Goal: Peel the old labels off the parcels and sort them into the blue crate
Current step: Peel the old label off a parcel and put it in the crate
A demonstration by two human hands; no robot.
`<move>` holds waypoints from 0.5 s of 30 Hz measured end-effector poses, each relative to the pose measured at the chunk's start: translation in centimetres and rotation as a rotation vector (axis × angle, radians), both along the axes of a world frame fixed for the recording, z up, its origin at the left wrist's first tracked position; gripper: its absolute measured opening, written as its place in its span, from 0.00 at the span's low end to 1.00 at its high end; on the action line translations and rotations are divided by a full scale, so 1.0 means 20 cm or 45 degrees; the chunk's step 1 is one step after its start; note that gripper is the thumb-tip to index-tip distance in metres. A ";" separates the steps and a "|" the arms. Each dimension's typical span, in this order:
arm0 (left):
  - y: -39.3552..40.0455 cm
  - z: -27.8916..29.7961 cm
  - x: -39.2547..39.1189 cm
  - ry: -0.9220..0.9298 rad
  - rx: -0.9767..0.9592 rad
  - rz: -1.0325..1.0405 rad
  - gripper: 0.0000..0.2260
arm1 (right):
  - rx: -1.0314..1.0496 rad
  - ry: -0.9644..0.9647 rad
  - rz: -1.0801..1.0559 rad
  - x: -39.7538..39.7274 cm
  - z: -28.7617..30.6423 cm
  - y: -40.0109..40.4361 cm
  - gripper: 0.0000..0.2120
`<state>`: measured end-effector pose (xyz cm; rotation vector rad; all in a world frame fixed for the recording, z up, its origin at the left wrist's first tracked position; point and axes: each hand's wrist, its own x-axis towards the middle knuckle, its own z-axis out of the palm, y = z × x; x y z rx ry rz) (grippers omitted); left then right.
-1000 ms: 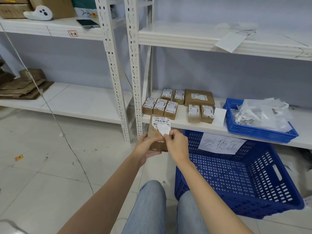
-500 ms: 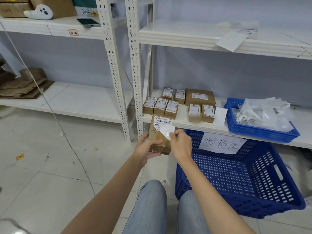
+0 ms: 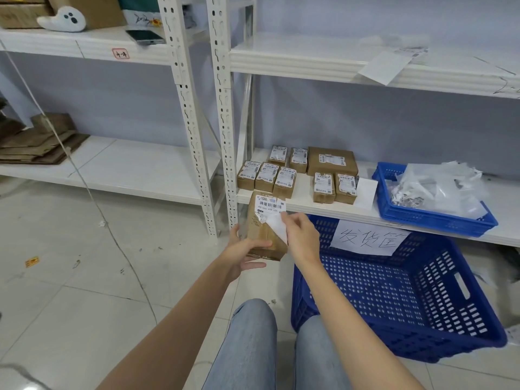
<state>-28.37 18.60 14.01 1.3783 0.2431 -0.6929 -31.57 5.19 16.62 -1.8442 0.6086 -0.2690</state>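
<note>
Head view; person seated, both forearms reaching forward and up from the lower frame, knees in jeans (image 3: 250, 347) below; left hand (image 3: 243, 253) under and around the lower end of the parcel (image 3: 266, 237), thumb lying across its front face, fingers curled beneath; grip wrapped round the parcel, holding it tilted with its top leaning away toward the shelf (image 3: 304, 205); right hand (image 3: 302, 237) just beside the parcel on its right edge, wrist bent, thumb and forefinger pressed together on the label (image 3: 277, 225); grip pinching the loose white flap, which stands lifted off the cardboard; upper part of the label, with barcode, stuck to the parcel face, torn along its lower left edge.

Parcel held in the air in front of the shelf edge, left of the crate (image 3: 394, 291); crate on the floor just right of the knees, tilted, a handwritten paper sign (image 3: 368, 237) on its far wall; inside of the crate shows only its slotted walls and floor.

On the shelf behind: labelled small boxes (image 3: 266, 178) in a cluster, one larger box (image 3: 332, 161), a shallow blue tray (image 3: 436, 218) holding white paper scraps (image 3: 439, 190); tray well apart from the held parcel.
</note>
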 end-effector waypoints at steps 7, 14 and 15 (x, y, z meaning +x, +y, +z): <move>0.02 0.04 0.02 -0.032 0.168 -0.057 0.35 | -0.151 0.093 0.054 -0.02 -0.02 0.01 0.05; 0.03 0.04 0.02 -0.002 0.180 -0.006 0.23 | -0.234 -0.119 -0.076 0.02 -0.03 0.01 0.09; 0.03 0.04 0.02 -0.002 0.197 -0.027 0.24 | -0.258 -0.159 -0.052 0.04 -0.03 0.01 0.06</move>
